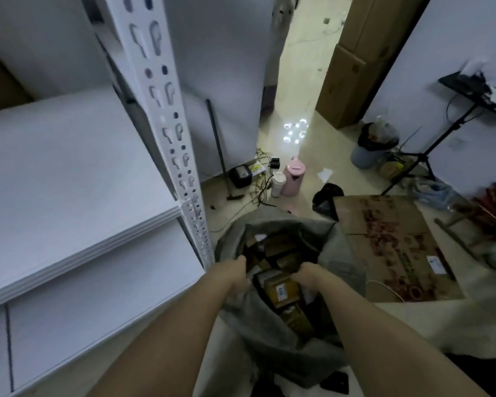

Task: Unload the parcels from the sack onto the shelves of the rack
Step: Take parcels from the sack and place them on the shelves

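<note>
A pale, glossy floor [295, 156] is seen running from the lower part of the frame up to a narrow passage at the upper centre, with ring-shaped light reflections mirrored on it. The left half of the frame is filled by a white metal rack [166, 90], its perforated upright pierced with keyhole slots and its flat, matte shelves [69, 173] shown bare and smooth. At the lower centre a grey sack [272, 345] of soft, crumpled fabric is stood on the floor just beside the rack's upright, its mouth spread wide. Inside it, brown cardboard parcels [281, 287] are packed closely, boxy in shape, one marked with a small white label. The left hand [236, 272] is curled around the sack's near-left rim, the cloth being gripped in it. The right hand [305, 273] is reached into the mouth among the parcels; its fingers are hidden, so whether anything is held cannot be told. To the right of the sack a flattened cardboard sheet [395, 245] with reddish print is laid on the floor. Further up, a pink kettle [294, 174] and a white tumbler [278, 183] are set together near tangled cables, and a black tripod [430, 150] is stood at the right by a white wall.
</note>
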Motion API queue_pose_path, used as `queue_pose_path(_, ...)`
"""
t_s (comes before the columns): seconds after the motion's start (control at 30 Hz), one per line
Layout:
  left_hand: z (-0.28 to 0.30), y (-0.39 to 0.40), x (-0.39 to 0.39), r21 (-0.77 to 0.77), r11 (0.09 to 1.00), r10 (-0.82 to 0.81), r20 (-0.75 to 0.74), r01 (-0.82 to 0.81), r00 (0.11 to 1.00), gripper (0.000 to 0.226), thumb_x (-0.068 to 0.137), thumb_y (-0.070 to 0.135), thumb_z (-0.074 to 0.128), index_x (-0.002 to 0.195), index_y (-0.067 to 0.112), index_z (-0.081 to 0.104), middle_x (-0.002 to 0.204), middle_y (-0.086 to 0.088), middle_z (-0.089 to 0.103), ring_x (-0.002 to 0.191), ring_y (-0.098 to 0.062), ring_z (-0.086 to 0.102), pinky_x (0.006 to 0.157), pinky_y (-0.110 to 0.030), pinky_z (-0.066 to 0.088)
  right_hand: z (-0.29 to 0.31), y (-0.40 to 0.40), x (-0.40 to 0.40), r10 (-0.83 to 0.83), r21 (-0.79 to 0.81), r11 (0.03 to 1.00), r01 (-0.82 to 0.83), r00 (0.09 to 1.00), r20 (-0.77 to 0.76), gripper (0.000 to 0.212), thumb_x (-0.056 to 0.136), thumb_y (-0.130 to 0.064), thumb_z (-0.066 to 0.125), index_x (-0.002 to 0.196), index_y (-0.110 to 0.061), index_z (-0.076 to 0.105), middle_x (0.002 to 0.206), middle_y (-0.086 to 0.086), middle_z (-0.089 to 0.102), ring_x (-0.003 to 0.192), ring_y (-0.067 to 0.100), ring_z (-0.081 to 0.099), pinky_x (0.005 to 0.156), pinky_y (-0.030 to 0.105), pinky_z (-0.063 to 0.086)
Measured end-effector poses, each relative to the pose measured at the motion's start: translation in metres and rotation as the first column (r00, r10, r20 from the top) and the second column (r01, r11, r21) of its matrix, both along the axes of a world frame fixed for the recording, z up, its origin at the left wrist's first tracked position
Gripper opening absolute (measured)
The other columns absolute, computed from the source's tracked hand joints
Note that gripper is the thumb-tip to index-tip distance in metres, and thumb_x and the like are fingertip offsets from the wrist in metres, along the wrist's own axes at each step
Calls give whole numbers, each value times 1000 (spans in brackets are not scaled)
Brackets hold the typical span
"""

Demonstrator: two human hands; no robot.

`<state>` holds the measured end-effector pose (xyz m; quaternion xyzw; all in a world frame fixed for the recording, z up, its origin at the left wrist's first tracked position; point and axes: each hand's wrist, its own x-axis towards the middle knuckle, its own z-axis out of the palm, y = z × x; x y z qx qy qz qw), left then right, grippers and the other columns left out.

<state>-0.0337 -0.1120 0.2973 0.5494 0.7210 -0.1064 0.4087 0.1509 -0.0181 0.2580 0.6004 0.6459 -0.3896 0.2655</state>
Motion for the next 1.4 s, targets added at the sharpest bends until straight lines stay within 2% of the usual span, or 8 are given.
queue_pose_path(0.27,-102,47,48,-212,885,464,318,-415,827,47,96,30,52,137,9,43,138,-11,48,123,-26,49,98,-28,41,-108,51,22,-109,-48,993,110,994,34,57,96,-39,46,142,-7,33,136,14,50,123,30,50,101,40,42)
queue_pose_path(0.4,-186,68,61,-327,748,663,369,-577,651,85,73,58,60,140,10,40,142,-9,46,122,-24,50,104,-34,42,-177,64,21,-259,-94,962,255,965,-38,64,97,-39,45,147,-7,22,137,13,48,120,29,50,98,37,43)
queue_pose_path(0.7,-297,93,81,-417,519,849,353,-746,393,58,98,27,51,148,9,28,149,-9,38,134,-25,39,98,-24,34,-321,63,42,-682,-155,731,665,700,-212,67,90,-37,62,144,-6,37,136,14,51,119,28,52,98,38,45)
queue_pose_path(0.83,-329,96,87,-526,369,924,299,-766,239,55,98,30,49,146,9,32,143,-11,42,126,-26,44,97,-26,36,-342,67,41,-820,-270,573,774,535,-203,70,96,-47,51,151,-12,24,140,15,47,123,32,50,89,34,43)
queue_pose_path(1.0,-344,91,103,-669,109,973,225,-735,-60,46,98,40,45,134,11,44,88,1,60,76,-10,54,69,-22,42,-348,65,38,-847,-269,532,803,495,-196,63,94,-55,49,142,-15,42,116,10,58,97,24,60,73,31,48)
queue_pose_path(1.1,-338,88,107,-643,70,966,235,-763,-109,52,99,46,40,138,12,41,102,-3,65,73,-9,55,55,-21,38,-339,65,32,-833,-188,550,814,518,-197,61,88,-60,54,131,-17,52,130,11,47,105,27,57,82,34,49)
queue_pose_path(1.27,-305,77,104,-706,-14,924,262,-708,-279,54,95,53,42,127,12,54,107,-6,68,83,-17,64,70,-29,50,-302,65,16,-813,-180,577,797,539,-219,57,70,-64,69,109,-30,45,125,10,41,104,32,55,79,41,54)
queue_pose_path(1.4,-282,69,101,-759,-54,865,289,-648,-410,83,70,70,65,134,21,48,114,-14,69,102,-33,67,90,-51,53,-260,65,15,-847,-244,521,818,457,-273,50,84,-48,63,119,-23,37,111,12,53,94,29,60,70,37,52)
